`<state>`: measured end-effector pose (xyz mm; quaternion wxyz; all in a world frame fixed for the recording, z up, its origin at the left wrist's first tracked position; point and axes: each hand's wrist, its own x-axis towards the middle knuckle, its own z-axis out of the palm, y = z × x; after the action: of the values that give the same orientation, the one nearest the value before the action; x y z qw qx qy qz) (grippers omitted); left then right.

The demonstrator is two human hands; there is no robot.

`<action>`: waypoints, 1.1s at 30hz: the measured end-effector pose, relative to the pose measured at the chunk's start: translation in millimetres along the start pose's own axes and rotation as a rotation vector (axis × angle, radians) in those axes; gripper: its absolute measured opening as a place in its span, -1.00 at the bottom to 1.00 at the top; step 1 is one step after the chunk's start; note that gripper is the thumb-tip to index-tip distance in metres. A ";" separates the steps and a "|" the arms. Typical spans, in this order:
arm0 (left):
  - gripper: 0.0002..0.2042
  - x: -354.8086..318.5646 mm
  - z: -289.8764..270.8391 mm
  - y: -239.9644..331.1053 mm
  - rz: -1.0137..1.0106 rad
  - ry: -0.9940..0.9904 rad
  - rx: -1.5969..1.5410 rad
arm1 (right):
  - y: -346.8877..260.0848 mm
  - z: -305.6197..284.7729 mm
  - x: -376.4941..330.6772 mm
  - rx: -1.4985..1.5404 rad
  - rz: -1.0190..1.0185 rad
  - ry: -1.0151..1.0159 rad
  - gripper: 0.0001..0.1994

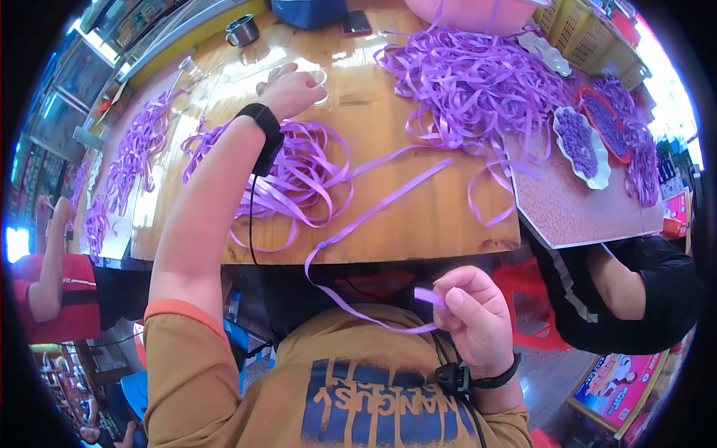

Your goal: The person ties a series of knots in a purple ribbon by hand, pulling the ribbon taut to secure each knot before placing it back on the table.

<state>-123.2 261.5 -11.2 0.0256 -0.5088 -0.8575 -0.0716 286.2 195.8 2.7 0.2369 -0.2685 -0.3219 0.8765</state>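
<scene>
My right hand [474, 317], low in front of my shirt, pinches a purple ribbon [373, 319] between thumb and fingers. A short end of it sticks out past the fingertips. From there the ribbon hangs in a curve and rises over the table edge, with a small knot or bead [322, 245] on it. My left hand [287, 91] reaches far over the table, its fingers curled; what they hold, if anything, is hidden. Beside it lies a small clear round dish [321, 91]. Under my left forearm spreads a loose pile of purple ribbon [306, 168].
A large heap of purple ribbon [478, 89] lies at the right, near a pink basin [485, 15]. A white dish of purple beads [576, 145] and a red tray [606, 123] stand farther right. A metal cup [241, 31] and phone [357, 24] lie at the back. People sit at both sides.
</scene>
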 end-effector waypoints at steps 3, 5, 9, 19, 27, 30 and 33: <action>-0.57 18.4 20.9 -8.4 0.068 -0.041 0.031 | -5.8 1.3 -3.6 -0.010 -0.027 0.011 -0.79; -0.58 23.8 15.0 -8.7 0.083 -0.131 0.091 | -9.7 5.9 -3.1 -0.010 -0.035 0.030 -0.76; -0.58 1.8 -13.0 -12.6 0.088 -0.043 -0.372 | -14.9 7.4 1.0 -0.114 -0.070 0.002 -0.73; -0.81 -194.8 -77.5 88.7 0.265 -0.356 -1.056 | -5.5 20.1 11.6 -0.170 -0.133 -0.137 -0.78; -0.82 -236.2 -52.8 92.2 0.425 -0.301 -1.091 | 9.9 31.4 13.4 -0.438 -0.170 -0.156 -0.81; -0.86 -242.7 -49.3 88.4 0.417 -0.285 -1.089 | 17.7 30.4 14.8 -0.580 -0.234 -0.188 -0.81; -0.89 -246.5 -49.0 84.3 0.420 -0.229 -1.079 | 21.8 35.8 18.2 -0.860 -0.455 -0.182 -0.78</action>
<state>67.8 79.8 16.6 -0.3162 -0.6132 -0.5781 -0.4357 245.1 176.1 5.1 0.2609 -0.1870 -0.7242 0.6104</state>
